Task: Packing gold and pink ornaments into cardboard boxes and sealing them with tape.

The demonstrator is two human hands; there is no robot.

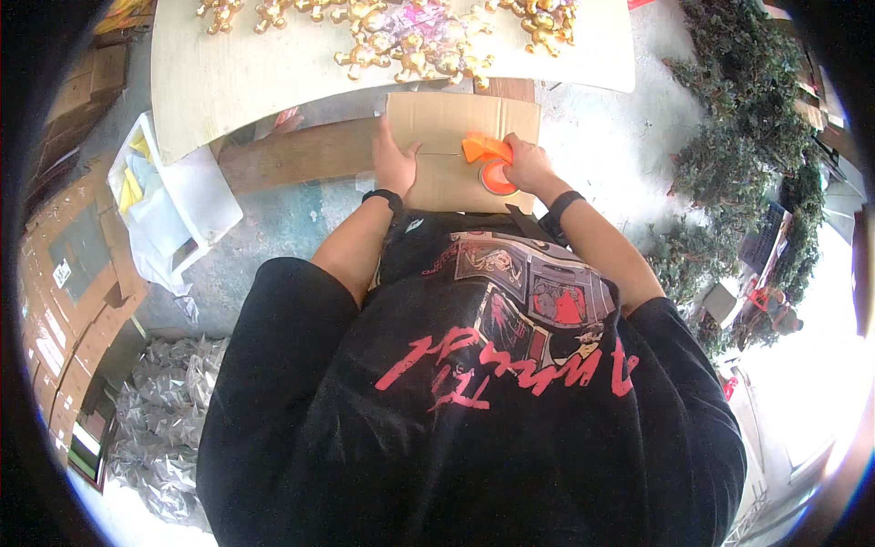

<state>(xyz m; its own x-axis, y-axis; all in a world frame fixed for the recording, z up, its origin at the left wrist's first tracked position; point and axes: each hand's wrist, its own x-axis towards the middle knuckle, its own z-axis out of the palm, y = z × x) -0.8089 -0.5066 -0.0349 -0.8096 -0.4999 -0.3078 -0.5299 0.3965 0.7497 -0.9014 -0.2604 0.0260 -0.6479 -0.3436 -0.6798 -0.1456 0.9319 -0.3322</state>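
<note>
A brown cardboard box (447, 187) lies in front of my body, just below the pale table's curved edge. My left hand (394, 164) holds its left side, fingers stretched along the edge and thumb over the top face. On the right half of the box, my right hand (529, 167) is closed around an orange tape dispenser (486, 149). The dispenser's round orange part rests against or just above the cardboard; I cannot tell which. A thin line, perhaps a flap seam, runs across the top face left of the dispenser.
Several shiny gold bear-like figures (415, 55) stand on the pale table (246, 82). A white plastic bin (205, 196) with yellow and pale items is at left, near stacked cardboard boxes (87, 301). Silvery crumpled pieces (169, 410) lie lower left. Green artificial foliage (747, 118) fills the right.
</note>
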